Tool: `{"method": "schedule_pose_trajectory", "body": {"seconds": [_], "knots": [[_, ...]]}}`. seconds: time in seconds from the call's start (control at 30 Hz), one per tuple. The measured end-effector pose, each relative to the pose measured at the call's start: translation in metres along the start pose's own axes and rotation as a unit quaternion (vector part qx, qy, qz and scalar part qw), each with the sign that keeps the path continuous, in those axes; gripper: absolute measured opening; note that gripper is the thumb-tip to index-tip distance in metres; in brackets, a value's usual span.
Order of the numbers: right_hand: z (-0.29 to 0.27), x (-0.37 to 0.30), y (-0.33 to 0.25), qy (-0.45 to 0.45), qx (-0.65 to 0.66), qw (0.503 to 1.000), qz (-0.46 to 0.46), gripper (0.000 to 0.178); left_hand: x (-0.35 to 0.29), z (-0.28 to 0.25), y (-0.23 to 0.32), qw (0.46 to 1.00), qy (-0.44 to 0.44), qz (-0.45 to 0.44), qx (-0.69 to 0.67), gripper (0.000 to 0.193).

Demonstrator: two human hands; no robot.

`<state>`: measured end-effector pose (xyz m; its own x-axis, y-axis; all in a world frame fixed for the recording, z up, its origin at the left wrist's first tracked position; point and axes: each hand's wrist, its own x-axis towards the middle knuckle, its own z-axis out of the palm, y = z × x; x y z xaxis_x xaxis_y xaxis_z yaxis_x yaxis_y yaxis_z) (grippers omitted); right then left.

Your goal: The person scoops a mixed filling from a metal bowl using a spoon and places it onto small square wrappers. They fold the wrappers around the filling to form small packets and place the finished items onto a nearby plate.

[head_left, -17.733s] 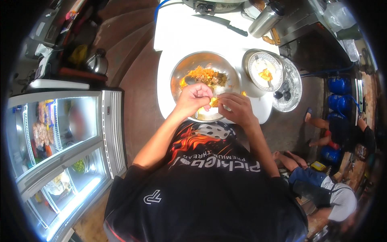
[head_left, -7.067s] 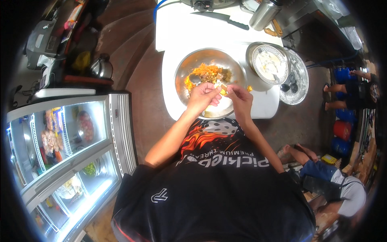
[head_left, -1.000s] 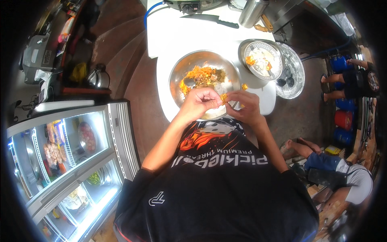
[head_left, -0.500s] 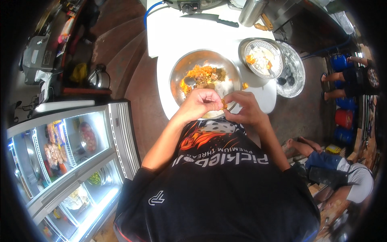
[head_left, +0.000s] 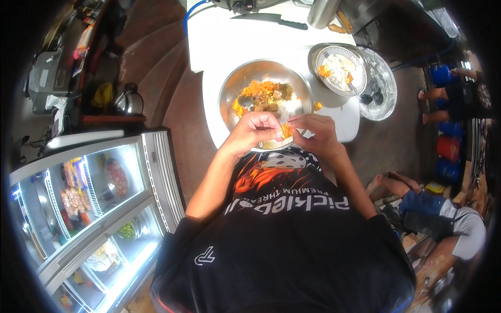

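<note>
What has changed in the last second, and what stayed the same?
Very little moved. Both hands stay together at the near rim of the big bowl: left hand and right hand still pinch the small orange piece between them. The small bowl and knife stayed put.

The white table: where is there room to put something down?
The white table is bare between the knife and the big steel bowl, and along its left edge. Crowded: near both hands, the small bowl and the glass lid.
</note>
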<state>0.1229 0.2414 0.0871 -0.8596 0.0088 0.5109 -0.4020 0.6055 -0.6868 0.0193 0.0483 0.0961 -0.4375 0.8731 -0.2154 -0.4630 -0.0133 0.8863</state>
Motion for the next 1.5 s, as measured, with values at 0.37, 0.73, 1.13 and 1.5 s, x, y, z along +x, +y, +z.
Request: {"method": "schedule_pose_trajectory", "body": {"seconds": [0.37, 0.73, 1.13, 1.5], "knots": [[0.016, -0.008, -0.003, 0.09, 0.266, 0.924, 0.261, 0.006, 0.001, -0.009, -0.016, 0.996, 0.042, 0.015, -0.071, 0.003], [0.024, -0.017, 0.007, 0.131, 0.356, 0.874, 0.303, 0.026, 0.014, -0.011, -0.026, 0.996, 0.079, 0.02, 0.043, 0.005], [-0.002, -0.003, 0.014, -0.044, 0.18, 0.962, 0.201, 0.009, 0.015, -0.014, -0.021, 0.999, 0.023, 0.037, 0.024, 0.01], [0.017, 0.005, 0.003, 0.04, 0.012, 0.986, 0.164, 0.006, 0.012, 0.023, -0.007, 0.821, 0.267, 0.183, 0.47, 0.019]]}}
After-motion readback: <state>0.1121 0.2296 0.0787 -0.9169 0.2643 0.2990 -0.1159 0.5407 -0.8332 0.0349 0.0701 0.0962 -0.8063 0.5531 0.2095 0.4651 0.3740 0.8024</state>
